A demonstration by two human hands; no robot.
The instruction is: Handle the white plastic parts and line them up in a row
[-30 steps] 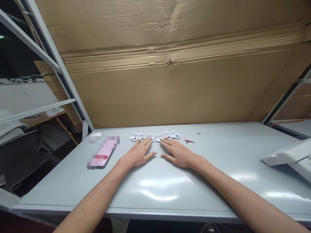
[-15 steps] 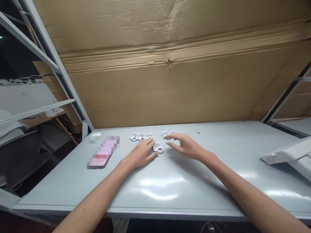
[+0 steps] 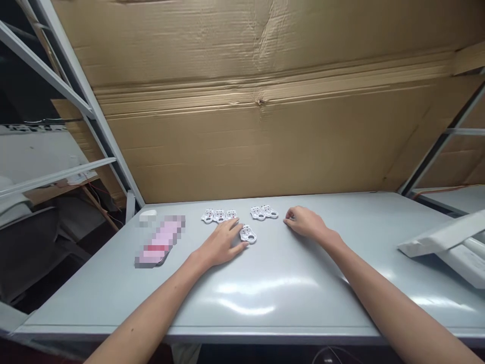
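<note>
My left hand (image 3: 223, 243) lies on the table, fingers stretched and apart. Its thumb and index finger are beside a flat white piece (image 3: 248, 234) with a round hole and small printed marks. Behind the fingertips sits a row of three similar white pieces (image 3: 219, 216), the rightmost partly covered. Two more white pieces (image 3: 264, 212) lie side by side between my hands. To their right, my right hand (image 3: 304, 221) rests on the table with fingertips pressed together. Whatever they hold, if anything, is hidden.
A phone (image 3: 161, 241) with a blurred pink screen lies at the left, a small white object (image 3: 147, 217) behind it. White wrapped material (image 3: 443, 237) sits at the right. A cardboard sheet (image 3: 261, 146) backs the grey table (image 3: 242, 288), with metal frame posts (image 3: 108, 144) at the sides.
My right hand has moved right, away from the pair of white pieces, and its fingers have closed. A small dark bit there no longer shows. My left hand stays nearly in place.
</note>
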